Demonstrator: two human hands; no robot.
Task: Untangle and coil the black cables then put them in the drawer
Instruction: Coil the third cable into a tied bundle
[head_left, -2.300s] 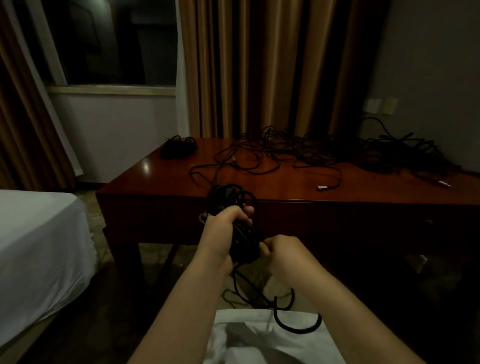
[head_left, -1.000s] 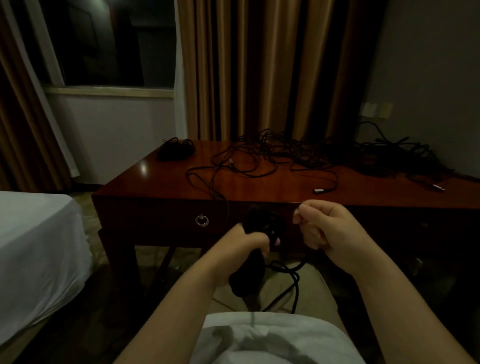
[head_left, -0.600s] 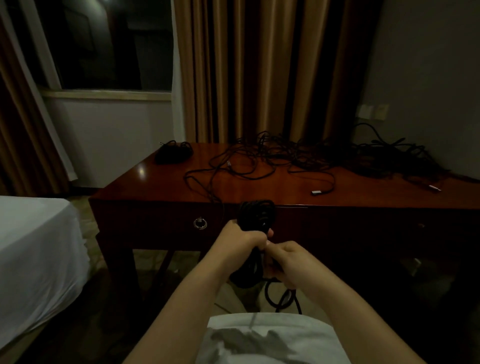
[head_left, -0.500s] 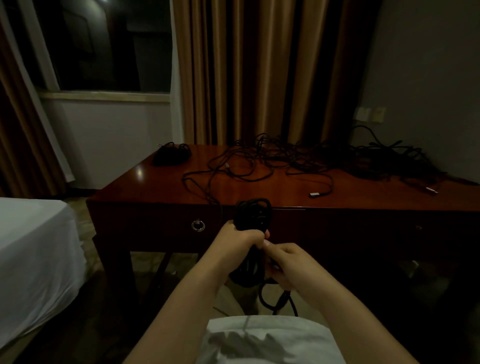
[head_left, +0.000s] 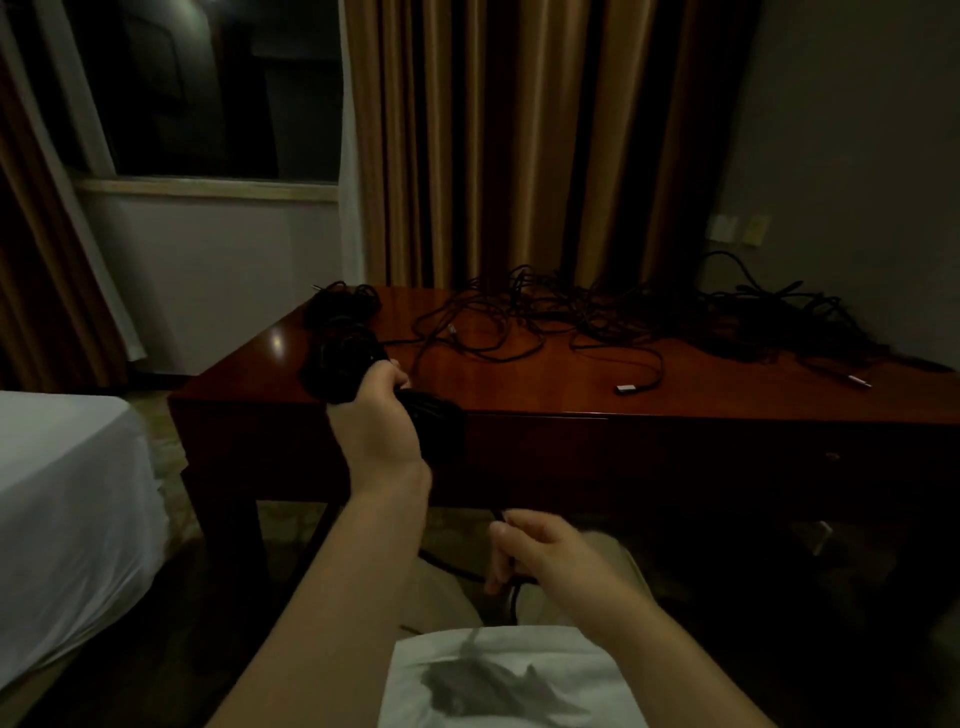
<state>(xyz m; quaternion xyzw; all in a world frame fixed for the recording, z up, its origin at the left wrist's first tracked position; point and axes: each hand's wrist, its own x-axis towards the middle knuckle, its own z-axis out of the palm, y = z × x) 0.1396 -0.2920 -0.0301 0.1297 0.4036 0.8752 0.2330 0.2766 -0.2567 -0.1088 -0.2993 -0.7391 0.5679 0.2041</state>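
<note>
Head view: thick black coiled cable (head_left: 343, 364)

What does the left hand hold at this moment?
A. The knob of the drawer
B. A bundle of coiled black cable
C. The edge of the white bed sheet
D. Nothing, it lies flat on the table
B: the left hand has its fingers curled round a bundle of coiled black cable, lifted at the front left corner of the table, while the right hand pinches the loose end lower down.
</note>
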